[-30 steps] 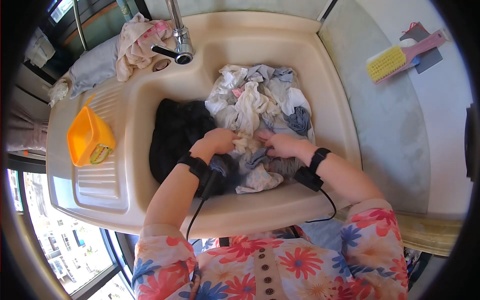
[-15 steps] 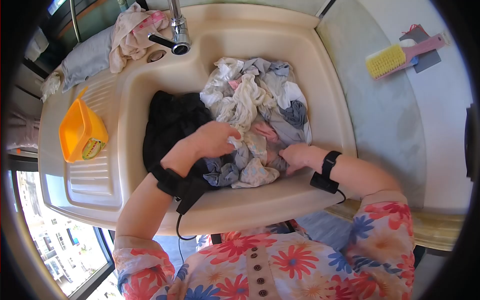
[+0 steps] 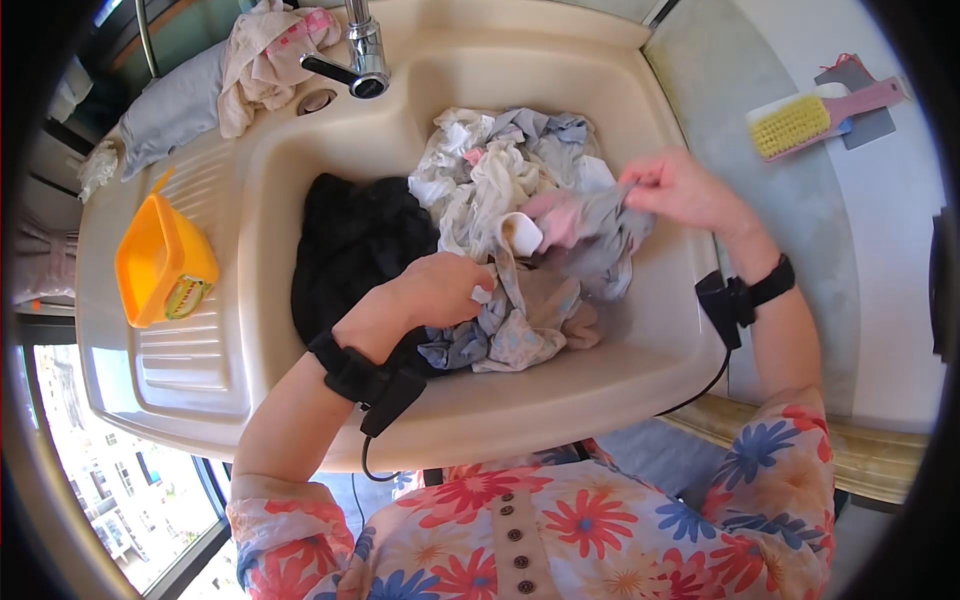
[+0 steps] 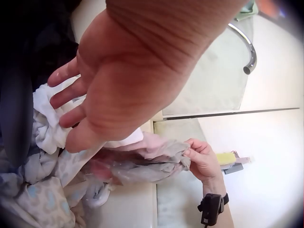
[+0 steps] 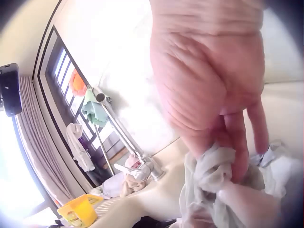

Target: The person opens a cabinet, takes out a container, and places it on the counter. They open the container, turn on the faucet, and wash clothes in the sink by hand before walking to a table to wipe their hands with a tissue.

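My right hand [image 3: 690, 190] is raised over the right side of the sink. Its fingers grip one end of a thin grey cloth [image 3: 610, 225], which hangs stretched and blurred toward the laundry. Part of that bundle is pink [image 4: 154, 145]. My left hand [image 3: 435, 290] hovers low over the near part of the pile, fingers loosely extended and apart in the left wrist view. Below it lie a patterned pale cloth [image 3: 525, 343] and a blue-grey cloth [image 3: 455, 345]. A black garment [image 3: 360, 235] lies left of the pile, and white cloths [image 3: 495, 190] lie behind.
The beige sink [image 3: 665, 310] surrounds the laundry. A faucet [image 3: 365, 60] stands at its back left. On the ribbed drainboard sits a yellow-orange container [image 3: 165, 265], with a pinkish cloth [image 3: 265, 70] behind. A yellow-bristled brush [image 3: 800, 125] lies on the right ledge.
My right hand has risen up and right from the pile, pulling the grey cloth with it. My left hand has moved slightly right since half a second ago and stays low over the laundry.
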The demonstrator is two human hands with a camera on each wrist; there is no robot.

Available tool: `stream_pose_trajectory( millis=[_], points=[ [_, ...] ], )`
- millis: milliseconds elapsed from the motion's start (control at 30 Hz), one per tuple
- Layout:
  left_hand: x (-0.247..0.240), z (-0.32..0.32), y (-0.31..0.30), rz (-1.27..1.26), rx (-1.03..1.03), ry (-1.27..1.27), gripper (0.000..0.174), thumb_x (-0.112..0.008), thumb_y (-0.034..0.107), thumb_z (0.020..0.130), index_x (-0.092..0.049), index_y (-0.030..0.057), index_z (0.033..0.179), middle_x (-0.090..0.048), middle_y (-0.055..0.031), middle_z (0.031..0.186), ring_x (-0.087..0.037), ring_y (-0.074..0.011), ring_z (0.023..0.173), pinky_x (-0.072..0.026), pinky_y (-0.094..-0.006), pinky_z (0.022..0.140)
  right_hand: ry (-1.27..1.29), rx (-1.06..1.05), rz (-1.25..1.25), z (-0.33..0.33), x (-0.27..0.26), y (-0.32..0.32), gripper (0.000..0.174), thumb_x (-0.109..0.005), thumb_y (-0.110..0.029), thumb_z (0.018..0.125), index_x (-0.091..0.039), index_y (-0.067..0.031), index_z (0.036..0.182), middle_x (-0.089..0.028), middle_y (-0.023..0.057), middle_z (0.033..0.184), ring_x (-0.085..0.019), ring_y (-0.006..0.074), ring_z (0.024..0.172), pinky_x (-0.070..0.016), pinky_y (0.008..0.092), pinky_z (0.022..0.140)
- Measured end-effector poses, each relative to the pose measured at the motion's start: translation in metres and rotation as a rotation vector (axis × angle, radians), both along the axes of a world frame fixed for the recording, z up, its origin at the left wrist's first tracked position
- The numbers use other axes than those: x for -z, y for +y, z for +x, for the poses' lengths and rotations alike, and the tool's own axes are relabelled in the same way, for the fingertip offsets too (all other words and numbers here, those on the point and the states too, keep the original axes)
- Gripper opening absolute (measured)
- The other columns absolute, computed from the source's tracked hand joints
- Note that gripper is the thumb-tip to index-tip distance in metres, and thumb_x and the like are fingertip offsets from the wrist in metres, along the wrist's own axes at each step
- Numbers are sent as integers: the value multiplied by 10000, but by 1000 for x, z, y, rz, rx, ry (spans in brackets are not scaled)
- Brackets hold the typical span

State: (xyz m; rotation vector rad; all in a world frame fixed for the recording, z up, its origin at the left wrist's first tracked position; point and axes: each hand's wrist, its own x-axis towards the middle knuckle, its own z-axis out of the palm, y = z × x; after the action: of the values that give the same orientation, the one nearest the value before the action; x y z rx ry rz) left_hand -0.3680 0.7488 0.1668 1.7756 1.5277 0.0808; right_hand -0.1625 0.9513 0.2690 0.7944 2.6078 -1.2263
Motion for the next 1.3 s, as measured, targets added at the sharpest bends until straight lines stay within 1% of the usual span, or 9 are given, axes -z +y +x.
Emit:
stream_pose_trajectory(
  millis=[67, 133, 300, 500, 733, 800, 867, 1033, 1300],
  points=[
    [6, -2, 0, 25, 9, -4, 344, -579, 168, 717, -592, 92, 1052, -596, -135, 969, -562, -296, 926, -442, -374, 810, 16, 98, -19, 1, 3, 6, 99, -570, -52, 711, -608, -33, 800, -588, 85, 664, -558, 161, 613, -440, 291, 576],
    [13, -1, 1, 5, 6, -4, 364, -582, 171, 710, -587, 97, 1067, -597, -137, 972, -563, -299, 925, -445, -375, 807, 178, -144, 876, -1, 21, 6, 159, -569, -43, 706, -613, -68, 856, -611, 93, 779, -590, 231, 720, -466, 336, 650],
    [51, -2, 11, -125, 94, 67, 431, -586, 173, 683, -570, 123, 1111, -598, -138, 998, -566, -311, 920, -457, -381, 790, -347, -486, 52, -35, 69, -92, 285, -606, -160, 687, -614, -106, 966, -612, 130, 905, -588, 291, 872, -469, 388, 743],
    [77, 1, 14, -264, 57, 175, 372, -563, 127, 669, -607, 121, 1038, -621, -143, 960, -589, -311, 907, -479, -394, 757, -468, -805, 293, -36, 163, -129, 369, -631, -239, 685, -591, -95, 1022, -620, 135, 851, -588, 295, 896, -455, 396, 780],
    [9, -20, 7, -183, 89, 165, 453, -568, 194, 681, -561, 106, 1126, -599, -172, 1001, -567, -319, 937, -458, -398, 797, -175, -358, -113, -37, 91, -65, 339, -605, -117, 642, -608, -66, 977, -622, 107, 817, -605, 265, 789, -473, 344, 740],
    [-16, -41, 5, -32, -39, 160, 429, -568, 201, 686, -573, 83, 1098, -595, -167, 1005, -561, -326, 939, -452, -395, 808, 352, -387, -24, -37, 79, -37, 331, -580, -63, 672, -600, -39, 1002, -633, 72, 827, -601, 203, 757, -477, 292, 730],
    [-42, -59, 3, 166, -138, 184, 377, -556, 192, 708, -582, 74, 1065, -584, -164, 1015, -548, -314, 959, -442, -390, 825, 126, 143, -580, -34, 30, -37, 327, -550, -14, 699, -591, -2, 1023, -639, 53, 898, -600, 142, 783, -477, 257, 738],
    [-89, -86, 1, 729, -452, 289, 378, -568, 77, 702, -546, 67, 1079, -508, -135, 1157, -474, -317, 1078, -406, -404, 882, 539, 408, -595, -37, -56, -18, 330, -547, 10, 714, -581, 0, 1042, -626, 47, 946, -592, 99, 821, -474, 253, 747],
    [-86, -123, 29, 998, -592, 756, 403, -538, 53, 716, -507, 64, 1118, -423, -127, 1236, -372, -295, 1182, -348, -436, 920, 252, 384, -399, -56, 93, -13, 324, -575, -61, 728, -558, 18, 1042, -620, 59, 914, -581, 133, 803, -463, 273, 735]
  ],
)
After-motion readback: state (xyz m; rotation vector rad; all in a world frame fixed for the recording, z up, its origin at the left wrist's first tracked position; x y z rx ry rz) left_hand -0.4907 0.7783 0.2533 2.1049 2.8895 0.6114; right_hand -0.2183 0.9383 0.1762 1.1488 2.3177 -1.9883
